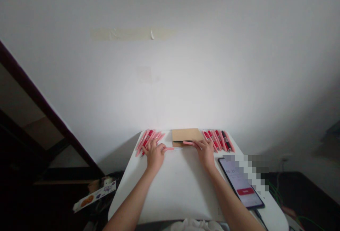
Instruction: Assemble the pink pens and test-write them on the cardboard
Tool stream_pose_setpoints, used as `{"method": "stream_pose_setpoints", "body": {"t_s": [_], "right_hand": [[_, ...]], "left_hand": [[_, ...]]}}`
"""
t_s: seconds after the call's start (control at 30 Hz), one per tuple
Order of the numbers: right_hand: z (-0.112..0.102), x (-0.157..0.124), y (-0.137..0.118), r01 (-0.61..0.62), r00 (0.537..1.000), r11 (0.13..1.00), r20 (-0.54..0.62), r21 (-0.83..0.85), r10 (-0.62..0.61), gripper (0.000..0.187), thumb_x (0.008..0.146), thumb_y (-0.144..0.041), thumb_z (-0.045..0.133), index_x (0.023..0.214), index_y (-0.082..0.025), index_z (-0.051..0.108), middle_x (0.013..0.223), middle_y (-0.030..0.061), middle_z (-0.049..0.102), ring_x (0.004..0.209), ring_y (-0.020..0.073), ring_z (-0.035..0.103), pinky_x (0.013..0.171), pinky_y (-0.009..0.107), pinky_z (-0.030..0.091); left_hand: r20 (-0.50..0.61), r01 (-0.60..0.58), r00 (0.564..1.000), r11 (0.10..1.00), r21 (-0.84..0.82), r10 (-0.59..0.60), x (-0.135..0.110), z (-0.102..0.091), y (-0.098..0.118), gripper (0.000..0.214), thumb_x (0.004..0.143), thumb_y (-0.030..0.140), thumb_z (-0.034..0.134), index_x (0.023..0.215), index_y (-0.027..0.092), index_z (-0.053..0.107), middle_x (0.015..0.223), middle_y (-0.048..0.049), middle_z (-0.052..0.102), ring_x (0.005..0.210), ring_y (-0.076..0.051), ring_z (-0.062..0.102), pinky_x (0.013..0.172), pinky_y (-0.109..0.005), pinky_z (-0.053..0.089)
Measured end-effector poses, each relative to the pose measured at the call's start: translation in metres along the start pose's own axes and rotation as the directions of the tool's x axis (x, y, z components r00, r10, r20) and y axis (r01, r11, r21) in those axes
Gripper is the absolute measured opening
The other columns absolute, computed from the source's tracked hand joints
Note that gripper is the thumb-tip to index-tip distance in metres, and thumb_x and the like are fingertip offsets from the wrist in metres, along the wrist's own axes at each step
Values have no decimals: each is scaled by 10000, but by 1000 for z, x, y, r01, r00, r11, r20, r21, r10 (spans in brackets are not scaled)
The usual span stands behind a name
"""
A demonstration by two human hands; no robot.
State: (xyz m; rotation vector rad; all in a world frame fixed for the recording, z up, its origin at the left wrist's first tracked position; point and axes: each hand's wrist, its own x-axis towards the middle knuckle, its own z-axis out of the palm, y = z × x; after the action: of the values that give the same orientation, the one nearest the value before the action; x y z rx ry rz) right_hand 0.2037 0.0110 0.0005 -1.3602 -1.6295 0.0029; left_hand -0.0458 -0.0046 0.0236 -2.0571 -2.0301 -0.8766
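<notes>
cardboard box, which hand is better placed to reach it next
Right, probably. The right hand, with a pink piece in its grip, sits at the front edge of the cardboard box; the left hand, holding a pink pen, is further off beside the pen pile.

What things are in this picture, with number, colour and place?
table: one, white, bottom middle.
cardboard box: one, brown, back middle of the table.
left pens: a pile, pink and red, back left.
right pens: a row, red, pink, one black, back right.
phone: one, black, lit screen, right side of the table.
tape strip: one, beige, on the wall.
pink pen: one, thin white tip, in the left hand.
pink part: one, in the right hand, beside the box.
left hand: one, bare, by the left pens.
right hand: one, bare, by the right pens.
</notes>
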Motion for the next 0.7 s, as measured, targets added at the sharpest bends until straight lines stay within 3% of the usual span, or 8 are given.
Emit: {"method": "stream_pose_setpoints", "body": {"t_s": [0.23, 0.43, 0.7], "right_hand": [[1, -1, 1, -4, 1000, 1000, -8, 4, 4, 449, 964, -505, 428, 938, -234, 785, 822, 105, 690, 890, 284, 509, 824, 418, 381], [3, -2, 4, 10, 1000, 1000, -12, -12, -10, 367, 949, -473, 494, 932, -246, 782, 812, 87, 687, 885, 265, 523, 834, 394, 378], [3, -2, 3, 11, 1000, 999, -7, -30, -11, 340, 953, -451, 499, 934, -262, 781, 843, 80, 706, 892, 262, 525, 828, 388, 377]], "left_hand": [[-22, 106, 994, 993, 44, -105, 3, -7, -2, 85, 823, 225, 622, 820, 247, 704, 1265, -86, 581, 1256, -351, 433, 1038, -736, 229], [21, 140, 989, 983, 118, -144, 1, -11, 3, 121, 834, 221, 583, 863, 208, 700, 1272, -121, 567, 1254, -360, 432, 1052, -725, 240], [64, 72, 994, 981, 182, -85, -8, -9, 11, 225, 854, 312, 539, 794, 183, 712, 1233, -152, 582, 1280, -374, 393, 1040, -737, 231]]}}
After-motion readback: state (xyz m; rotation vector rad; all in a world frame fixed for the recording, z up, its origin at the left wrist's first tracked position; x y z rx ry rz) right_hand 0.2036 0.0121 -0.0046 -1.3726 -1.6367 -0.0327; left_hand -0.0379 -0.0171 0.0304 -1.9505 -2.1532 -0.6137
